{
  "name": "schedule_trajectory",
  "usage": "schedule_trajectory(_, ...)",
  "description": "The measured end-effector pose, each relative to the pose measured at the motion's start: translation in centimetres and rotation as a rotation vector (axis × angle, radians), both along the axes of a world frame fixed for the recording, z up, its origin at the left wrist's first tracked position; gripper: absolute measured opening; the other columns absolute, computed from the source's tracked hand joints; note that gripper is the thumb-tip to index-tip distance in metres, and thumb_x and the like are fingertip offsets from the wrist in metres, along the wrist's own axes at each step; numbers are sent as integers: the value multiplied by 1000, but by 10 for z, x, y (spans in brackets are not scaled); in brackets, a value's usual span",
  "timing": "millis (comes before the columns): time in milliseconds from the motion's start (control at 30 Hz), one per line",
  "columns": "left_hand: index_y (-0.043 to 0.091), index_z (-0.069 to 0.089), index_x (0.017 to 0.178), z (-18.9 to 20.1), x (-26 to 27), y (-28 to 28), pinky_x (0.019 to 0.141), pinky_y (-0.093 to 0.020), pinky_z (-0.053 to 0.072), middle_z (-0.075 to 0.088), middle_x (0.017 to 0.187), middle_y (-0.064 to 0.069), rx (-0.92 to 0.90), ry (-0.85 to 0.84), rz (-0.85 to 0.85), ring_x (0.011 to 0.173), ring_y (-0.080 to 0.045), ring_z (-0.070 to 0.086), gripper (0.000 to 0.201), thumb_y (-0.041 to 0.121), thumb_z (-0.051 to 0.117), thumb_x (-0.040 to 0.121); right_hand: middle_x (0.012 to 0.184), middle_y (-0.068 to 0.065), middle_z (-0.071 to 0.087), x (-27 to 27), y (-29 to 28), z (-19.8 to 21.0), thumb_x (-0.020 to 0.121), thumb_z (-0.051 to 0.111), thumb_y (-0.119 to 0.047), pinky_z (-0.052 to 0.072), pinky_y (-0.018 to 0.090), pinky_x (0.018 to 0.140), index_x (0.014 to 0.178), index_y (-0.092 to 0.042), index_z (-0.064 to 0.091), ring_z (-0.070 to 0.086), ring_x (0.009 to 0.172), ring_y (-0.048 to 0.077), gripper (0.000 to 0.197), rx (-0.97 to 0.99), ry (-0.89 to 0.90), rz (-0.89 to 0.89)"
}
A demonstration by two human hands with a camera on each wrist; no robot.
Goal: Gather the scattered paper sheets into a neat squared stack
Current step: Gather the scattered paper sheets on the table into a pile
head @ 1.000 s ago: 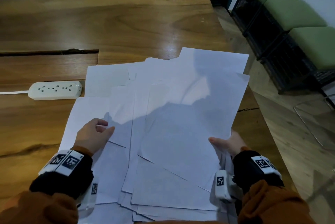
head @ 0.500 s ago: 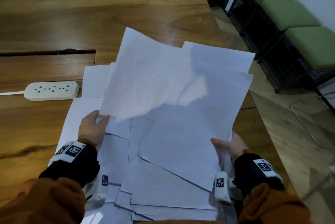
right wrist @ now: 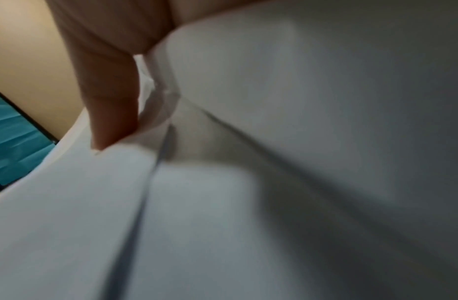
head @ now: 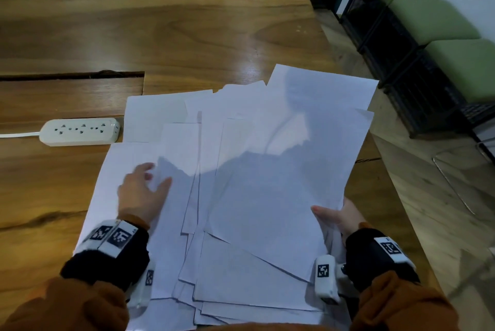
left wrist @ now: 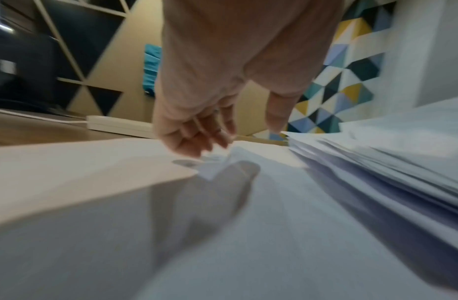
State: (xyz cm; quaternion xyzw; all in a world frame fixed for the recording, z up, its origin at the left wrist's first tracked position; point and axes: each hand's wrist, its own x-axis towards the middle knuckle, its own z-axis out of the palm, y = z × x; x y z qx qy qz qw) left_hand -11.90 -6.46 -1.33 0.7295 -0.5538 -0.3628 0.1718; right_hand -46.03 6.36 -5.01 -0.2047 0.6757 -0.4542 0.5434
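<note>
Several white paper sheets (head: 257, 183) lie fanned and overlapping on the wooden table (head: 187, 36), the top ones angled to the right. My right hand (head: 330, 217) grips the right edge of the gathered pile, thumb on top and fingers underneath; in the right wrist view its thumb (right wrist: 112, 113) presses on the paper. My left hand (head: 156, 176) hovers over the left sheets, fingers loosely bent. Its fingertips (left wrist: 197, 146) touch a raised sheet corner (left wrist: 222, 162), while the thumb stays apart beside the pile's edge (left wrist: 350, 152).
A white power strip (head: 80, 131) with its cable lies left of the sheets. A long slot (head: 72, 76) cuts the tabletop behind it. The table's right edge runs beside my right hand, with floor and green benches (head: 442, 22) beyond.
The sheet that my left hand held up has come down onto the pile. The left hand let it go and dropped back to the left sheets. My right hand kept its grip.
</note>
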Motion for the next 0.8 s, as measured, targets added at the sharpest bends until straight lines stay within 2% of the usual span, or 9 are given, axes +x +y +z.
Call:
schedule_trajectory(100,1,44,130,3,1,-9,96,-41,41,55,128,-22,54,-66,21,114,-36,53,52,24,59,85,98,8,67,3,-1,3,30,90,-33,51,34,81,110,-6,57,64,93,26,90,-53,-11,18)
schedule_trajectory(200,-2,56,115,2,-8,-8,71,-27,45,62,110,-18,96,170,-38,85,-22,59,34,17,56,87,96,8,69,4,-4,7,53,83,-10,53,24,70,114,-3,54,66,91,23,68,-81,-53,38)
schedule_trajectory(333,16,67,102,1,-12,-5,89,-42,50,73,102,-8,201,413,-113,96,-28,67,35,36,69,74,76,-7,74,5,-10,2,57,82,-9,52,15,65,89,-15,60,67,75,10,39,-62,-67,43)
schedule_trajectory(433,23,67,105,0,-21,-1,89,-46,52,74,105,-5,296,568,-158,100,-27,68,32,31,71,74,74,-7,74,9,-13,0,23,90,-40,53,16,61,86,-16,63,69,71,9,73,-18,-53,62)
schedule_trajectory(500,18,63,112,0,-26,-1,85,-43,54,72,111,-10,355,722,-71,103,-31,66,31,15,63,82,64,-3,75,7,-10,2,32,89,-26,54,18,54,83,-9,62,71,63,11,59,-20,-72,19)
schedule_trajectory(567,13,58,120,-4,-25,-3,82,-43,55,69,114,-15,434,923,20,104,-35,64,37,16,58,83,57,2,72,2,-4,1,50,79,0,55,20,51,71,-3,62,70,57,14,27,-65,-177,-78)
schedule_trajectory(600,14,57,121,-6,-24,-4,83,-44,55,68,115,-15,455,982,58,105,-34,64,39,21,57,83,59,7,71,0,-1,-2,51,80,2,57,22,55,68,0,61,70,59,17,26,-67,-228,-107)
schedule_trajectory(733,19,50,126,-12,-39,-3,96,-46,48,62,124,-11,419,731,-80,110,-28,61,52,43,58,81,82,7,74,2,-3,-8,51,84,-13,58,31,75,87,-4,62,71,78,21,43,6,-152,-9)
schedule_trajectory(800,20,50,122,-9,-49,-3,94,-43,48,64,117,-4,358,566,-127,106,-23,61,52,48,60,79,97,11,72,5,-11,-5,38,87,-20,53,39,85,87,-15,64,68,88,26,54,34,-38,70)
